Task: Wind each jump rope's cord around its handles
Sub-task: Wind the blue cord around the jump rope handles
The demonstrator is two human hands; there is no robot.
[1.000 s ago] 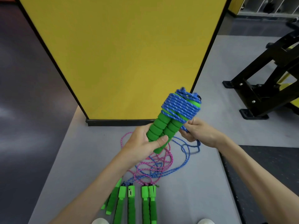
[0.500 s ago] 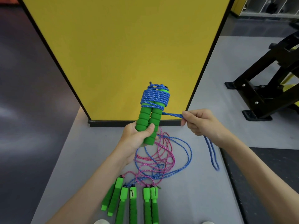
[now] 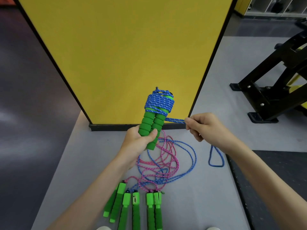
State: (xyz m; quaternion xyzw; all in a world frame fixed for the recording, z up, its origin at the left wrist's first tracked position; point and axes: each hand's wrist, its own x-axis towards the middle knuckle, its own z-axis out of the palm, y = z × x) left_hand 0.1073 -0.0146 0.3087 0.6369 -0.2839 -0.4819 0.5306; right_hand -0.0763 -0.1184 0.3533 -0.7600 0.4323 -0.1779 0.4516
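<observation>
Compared with a second ago, the paired green handles (image 3: 152, 125) are standing upright rather than leaning right, and the right grip (image 3: 206, 128) is sitting well out to the side instead of tucked against them. The handles are being held side by side in the air, in front of the yellow panel (image 3: 124, 47), so that one winding is binding both. The blue cord (image 3: 159, 103) is lying in tight turns around their upper half. This is leaving the foam lower half bare for the left grip (image 3: 137, 141), which is clenching around that part with its thumb across the front. A doubled strand of the same cord is running taut from the lowest turn to the right grip, which is pinching it between thumb and curled fingers. That pull is probably keeping the turns from slackening. Below that grip the cord's tail (image 3: 216, 158) is hanging as a short closed loop, so little seems left to wind, and I am judging the tuck-in to be near. On the grey floor (image 3: 83, 155) beneath, loose cords (image 3: 159, 161) in pink and blue are lying tangled. They are leading to six spare handles (image 3: 136, 208) lined up nearest the person, waiting their turn.
</observation>
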